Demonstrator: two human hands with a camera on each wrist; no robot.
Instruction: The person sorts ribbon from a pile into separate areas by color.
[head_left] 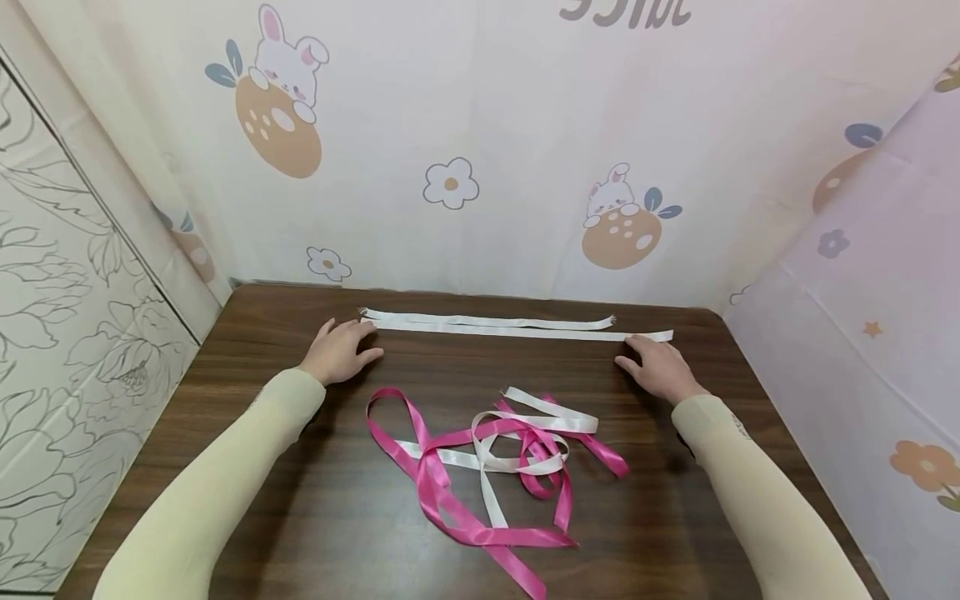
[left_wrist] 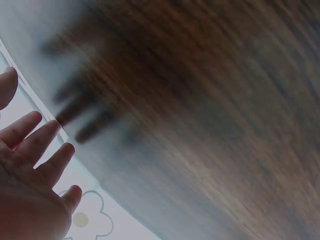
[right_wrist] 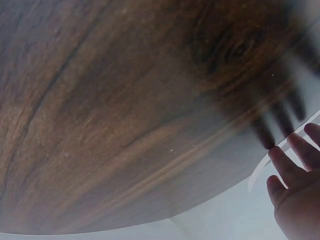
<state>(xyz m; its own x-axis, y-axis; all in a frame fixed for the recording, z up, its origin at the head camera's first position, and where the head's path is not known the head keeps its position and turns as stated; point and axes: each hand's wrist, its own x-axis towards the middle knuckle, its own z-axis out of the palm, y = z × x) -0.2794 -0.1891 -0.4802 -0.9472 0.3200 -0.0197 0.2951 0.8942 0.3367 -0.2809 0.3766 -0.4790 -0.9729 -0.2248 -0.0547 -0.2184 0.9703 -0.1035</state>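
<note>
Two white ribbons lie straight, side by side along the far part of the wooden table [head_left: 442, 367]. The nearer white ribbon [head_left: 495, 331] reaches further right than the farther white ribbon [head_left: 540, 322], whose ends look frayed. My left hand [head_left: 339, 352] has its fingertips at the nearer ribbon's left end, thumb spread apart. Toward that ribbon's right end, fingertips of my right hand [head_left: 662, 368] touch it, with a short tail sticking out beyond them. In the left wrist view, extended fingers [left_wrist: 42, 142] meet the ribbon; the right wrist view shows fingers [right_wrist: 285, 167] stretched out likewise.
Closer to me lies a loose tangle of pink ribbon [head_left: 465, 522] and white ribbon [head_left: 491, 500], between my forearms. A curtain [head_left: 517, 108] printed with rabbits hangs right behind the table's back edge. More printed fabric [head_left: 862, 333] borders the right side.
</note>
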